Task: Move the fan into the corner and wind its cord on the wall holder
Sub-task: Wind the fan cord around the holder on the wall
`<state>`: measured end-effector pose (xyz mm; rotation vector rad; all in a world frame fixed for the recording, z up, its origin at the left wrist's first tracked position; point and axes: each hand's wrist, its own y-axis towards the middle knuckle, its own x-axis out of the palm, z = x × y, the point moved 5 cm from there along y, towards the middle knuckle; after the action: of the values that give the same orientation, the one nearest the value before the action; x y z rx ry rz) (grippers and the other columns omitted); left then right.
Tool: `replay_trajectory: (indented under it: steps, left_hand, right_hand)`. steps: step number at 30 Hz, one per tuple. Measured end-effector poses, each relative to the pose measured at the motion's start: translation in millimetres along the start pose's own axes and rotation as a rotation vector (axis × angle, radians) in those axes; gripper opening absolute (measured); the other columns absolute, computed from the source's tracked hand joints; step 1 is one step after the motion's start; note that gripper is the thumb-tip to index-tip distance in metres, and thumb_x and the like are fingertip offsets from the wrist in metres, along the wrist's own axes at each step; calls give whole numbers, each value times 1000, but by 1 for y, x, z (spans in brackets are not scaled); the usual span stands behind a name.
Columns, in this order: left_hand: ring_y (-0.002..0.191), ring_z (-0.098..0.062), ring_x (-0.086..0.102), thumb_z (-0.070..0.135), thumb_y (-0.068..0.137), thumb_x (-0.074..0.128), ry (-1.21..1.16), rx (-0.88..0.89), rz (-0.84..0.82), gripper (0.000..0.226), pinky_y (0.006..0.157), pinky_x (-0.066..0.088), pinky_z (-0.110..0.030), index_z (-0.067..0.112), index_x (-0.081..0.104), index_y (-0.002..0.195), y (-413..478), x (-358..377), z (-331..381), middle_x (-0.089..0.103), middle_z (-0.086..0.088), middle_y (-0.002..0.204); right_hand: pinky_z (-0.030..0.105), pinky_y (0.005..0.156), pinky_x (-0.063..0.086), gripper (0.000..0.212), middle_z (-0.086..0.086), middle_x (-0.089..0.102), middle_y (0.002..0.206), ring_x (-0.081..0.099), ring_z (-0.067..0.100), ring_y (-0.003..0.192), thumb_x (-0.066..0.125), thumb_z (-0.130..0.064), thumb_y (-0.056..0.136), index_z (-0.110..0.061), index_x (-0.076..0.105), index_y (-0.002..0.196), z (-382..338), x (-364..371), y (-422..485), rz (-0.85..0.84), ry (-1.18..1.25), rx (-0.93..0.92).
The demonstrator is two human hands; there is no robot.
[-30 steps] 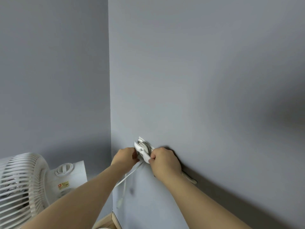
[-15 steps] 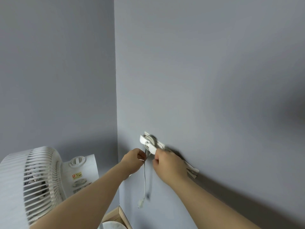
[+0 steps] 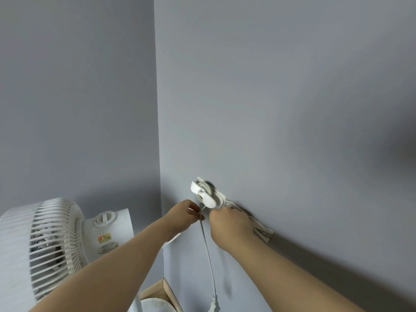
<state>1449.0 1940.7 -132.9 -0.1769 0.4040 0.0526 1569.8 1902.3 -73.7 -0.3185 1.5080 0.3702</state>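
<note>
A white fan (image 3: 51,239) stands in the corner at the lower left, its grille facing left. On the right wall a white cord holder (image 3: 203,194) carries several turns of white cord. From it a loose length of cord (image 3: 208,251) hangs straight down and ends in a plug (image 3: 213,308). My left hand (image 3: 184,215) pinches this cord just below the holder. My right hand (image 3: 229,224) sits right beside it with curled fingers against the wall under the holder; whether it grips the cord is hidden.
Two grey walls meet in a corner (image 3: 157,131) just left of the holder. A wooden baseboard (image 3: 157,291) and the fan's round base (image 3: 155,306) show at the bottom. White strips (image 3: 261,230) lie flat on the wall right of my right hand.
Both hands have dropped from the holder to just below it. The cord's loose end now hangs straight down with the plug in sight. The view shifted, showing more of the fan.
</note>
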Motion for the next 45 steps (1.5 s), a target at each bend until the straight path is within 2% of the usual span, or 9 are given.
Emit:
replay_trajectory:
  steps: [2, 6, 11, 16, 20, 25, 32, 38, 45]
  left_hand:
    - [78, -6, 57, -4, 89, 47, 0, -1, -20, 20, 68, 40, -10, 15, 52, 88, 1, 0, 1, 63, 7, 76]
    - [84, -13, 58, -8, 88, 44, 37, 16, -66, 26, 67, 42, -11, 16, 52, 82, 0, 0, 3, 68, -4, 88]
    - [71, -1, 53, -11, 87, 39, 88, 12, -167, 32, 49, 35, -7, 13, 55, 101, -2, -1, 4, 64, -5, 98]
    - [69, -2, 49, -9, 89, 38, 79, 14, -215, 36, 47, 36, -5, 18, 56, 104, -2, 1, 3, 61, -1, 89]
    - [69, -6, 48, 0, 91, 43, 53, 37, -142, 28, 47, 37, -1, 20, 61, 97, -2, -2, 2, 62, 3, 78]
    - [97, -19, 59, 3, 89, 43, 122, 54, -33, 32, 89, 46, -26, 24, 64, 100, -1, -1, 0, 67, -1, 91]
    - [99, -12, 58, 14, 89, 50, 341, 139, 161, 31, 84, 40, -18, 24, 64, 114, -15, -12, 11, 66, 4, 111]
    - [87, -16, 54, 15, 89, 51, 414, 236, 276, 26, 78, 42, -23, 24, 61, 112, -27, -30, 35, 57, 5, 94]
    - [81, -13, 52, 14, 86, 56, 504, 394, 203, 35, 78, 40, -19, 25, 59, 119, -37, -21, 70, 53, 5, 96]
  right_hand:
    - [34, 86, 49, 30, 14, 60, 126, 60, 31, 116, 39, -2, 95, -3, 54, 121, 0, 6, 2, -102, 70, 40]
    - [29, 56, 41, 14, 15, 57, 94, 60, 32, 80, 36, -4, 95, -5, 47, 85, -6, 46, 1, -409, 335, 179]
    - [36, 92, 43, 54, 15, 49, 135, 52, 29, 113, 39, -7, 94, -11, 25, 146, 0, 76, 19, -337, 681, 277]
    - [18, 59, 35, 37, 0, 47, 98, 45, 12, 77, 42, -16, 99, -11, 45, 135, 2, 76, 23, -363, 984, 378]
    - [21, 59, 42, 24, 4, 54, 77, 49, 11, 60, 42, -10, 98, -2, 59, 113, 13, 72, 25, -252, 1127, 468]
    - [20, 50, 39, 36, -1, 42, 64, 46, 14, 55, 38, -15, 99, -19, 39, 64, 22, 61, 15, -196, 1036, 505]
    - [22, 50, 46, 31, 16, 57, 100, 58, 28, 76, 36, -6, 98, 3, 54, 122, 28, 30, -2, -98, 873, 483]
    - [27, 73, 41, 32, 14, 62, 121, 50, 23, 87, 40, -9, 97, -2, 55, 124, 37, -12, -10, 13, 697, 408]
    - [22, 52, 37, 22, 9, 47, 65, 44, 21, 54, 50, -11, 92, -8, 45, 72, 42, -51, 1, 60, 721, 375]
